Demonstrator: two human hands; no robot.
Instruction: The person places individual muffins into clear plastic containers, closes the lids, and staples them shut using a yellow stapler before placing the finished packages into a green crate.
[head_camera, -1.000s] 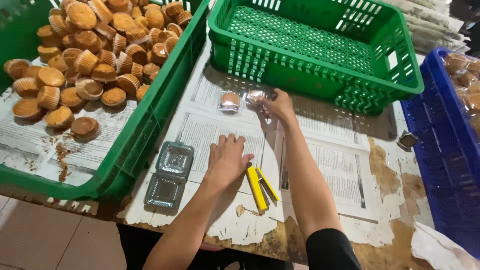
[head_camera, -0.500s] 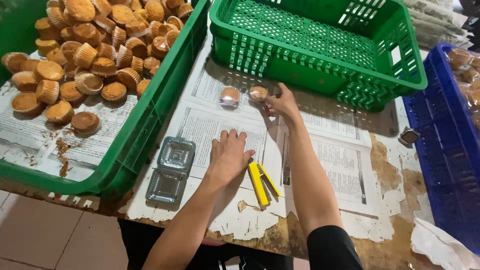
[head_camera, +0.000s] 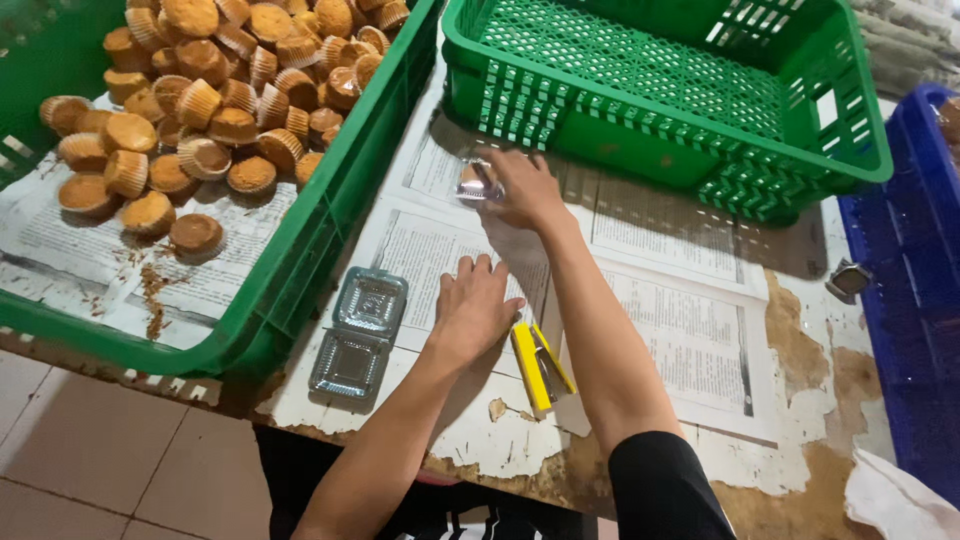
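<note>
My right hand (head_camera: 525, 190) reaches to the far side of the table and grips a small clear plastic pack with a cupcake in it (head_camera: 477, 182), close to the front wall of the empty green crate (head_camera: 640, 140). Nearer to me, my left hand (head_camera: 478, 305) lies flat on the newspaper-covered table (head_camera: 680, 330), fingers spread, holding nothing. An open, empty clear clamshell (head_camera: 358, 335) lies just left of that hand. A yellow stapler (head_camera: 540, 365) lies just right of it.
A large green crate (head_camera: 330, 230) on the left, lined with newspaper, holds several brown cupcakes (head_camera: 205, 120). A blue crate (head_camera: 915, 300) stands at the right edge, with a small metal clip (head_camera: 848, 280) beside it. The table's front edge is chipped.
My right hand has shifted left over the packed cupcakes and closed on one; only one pack shows now. My left hand stays flat on the paper.
</note>
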